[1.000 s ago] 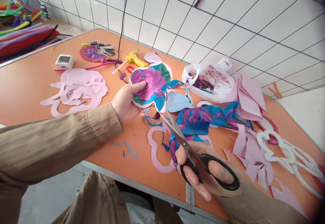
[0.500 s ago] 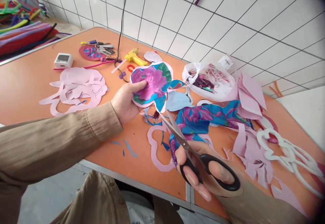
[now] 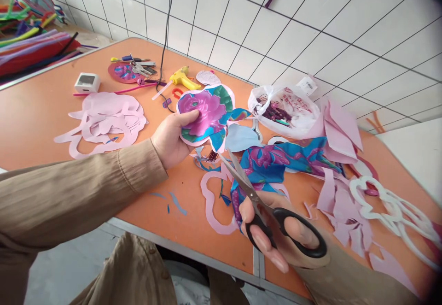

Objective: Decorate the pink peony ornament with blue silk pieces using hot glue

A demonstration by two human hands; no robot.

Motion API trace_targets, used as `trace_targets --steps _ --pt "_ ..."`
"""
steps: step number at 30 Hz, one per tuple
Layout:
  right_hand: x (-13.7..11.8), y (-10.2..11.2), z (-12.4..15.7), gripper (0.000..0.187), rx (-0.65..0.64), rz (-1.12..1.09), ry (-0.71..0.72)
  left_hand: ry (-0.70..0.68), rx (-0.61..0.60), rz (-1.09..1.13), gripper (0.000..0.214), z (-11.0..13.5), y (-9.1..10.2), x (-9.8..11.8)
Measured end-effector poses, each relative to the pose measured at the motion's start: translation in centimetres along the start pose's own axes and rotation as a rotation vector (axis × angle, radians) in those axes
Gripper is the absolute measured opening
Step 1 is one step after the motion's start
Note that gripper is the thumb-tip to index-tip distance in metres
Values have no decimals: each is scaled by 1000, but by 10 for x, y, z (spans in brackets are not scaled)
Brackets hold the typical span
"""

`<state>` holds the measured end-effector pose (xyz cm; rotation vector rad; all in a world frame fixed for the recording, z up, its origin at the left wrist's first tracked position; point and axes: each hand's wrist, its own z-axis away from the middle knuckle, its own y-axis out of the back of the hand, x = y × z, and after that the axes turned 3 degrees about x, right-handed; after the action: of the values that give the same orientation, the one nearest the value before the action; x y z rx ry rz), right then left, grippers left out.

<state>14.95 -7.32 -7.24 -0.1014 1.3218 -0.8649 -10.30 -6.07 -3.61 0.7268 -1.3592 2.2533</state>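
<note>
Between the thumb and fingers of my left hand (image 3: 174, 137) is a fish-shaped fabric cutout (image 3: 207, 114), printed with a pink flower on blue and edged in pale pink. My right hand (image 3: 276, 231) grips a pair of scissors (image 3: 253, 199) by its black handles, thumb and fingers through the loops. The blades are slightly apart, their tips just below the cutout's tail. Beneath them lie a blue floral cloth (image 3: 265, 162), a light-blue piece (image 3: 241, 137) and a pink paper outline (image 3: 209, 199).
A yellow glue gun (image 3: 184, 78), keys (image 3: 140, 67) and a small white device (image 3: 87, 82) sit toward the back. Pink offcuts (image 3: 110, 116) lie at left. A white plastic bag (image 3: 300, 111) and white fuzzy loops (image 3: 376, 199) are at right. A black cable (image 3: 167, 24) hangs by the tiled wall.
</note>
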Motion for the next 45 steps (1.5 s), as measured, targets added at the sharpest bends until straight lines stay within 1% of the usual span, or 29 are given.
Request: trace_targets --steps 5,10,13,23,29,36,39,41,45 --pt "2 2 0 50 -21 -35 -11 8 8 0 29 1 0 0" --pt "2 2 0 55 32 -20 -57 16 17 -5 33 2 -1 0" --pt "2 0 0 56 32 -13 -71 9 18 4 33 1 -1 0" --pt "0 0 0 51 9 -5 6 2 14 13 29 0 0 0" --pt "1 -1 0 51 28 -22 -16 5 15 10 31 -1 0 1" --pt "3 3 -2 48 -33 -54 -8 60 30 -12 33 5 -3 0" --pt "2 1 -2 46 -30 -52 -8 81 33 -23 33 7 -5 -2" --pt "0 -1 -2 49 -9 -33 -26 81 31 -31 32 9 -6 -3" --pt "-4 -3 -1 55 100 68 -117 59 28 -50 31 10 -5 -5"
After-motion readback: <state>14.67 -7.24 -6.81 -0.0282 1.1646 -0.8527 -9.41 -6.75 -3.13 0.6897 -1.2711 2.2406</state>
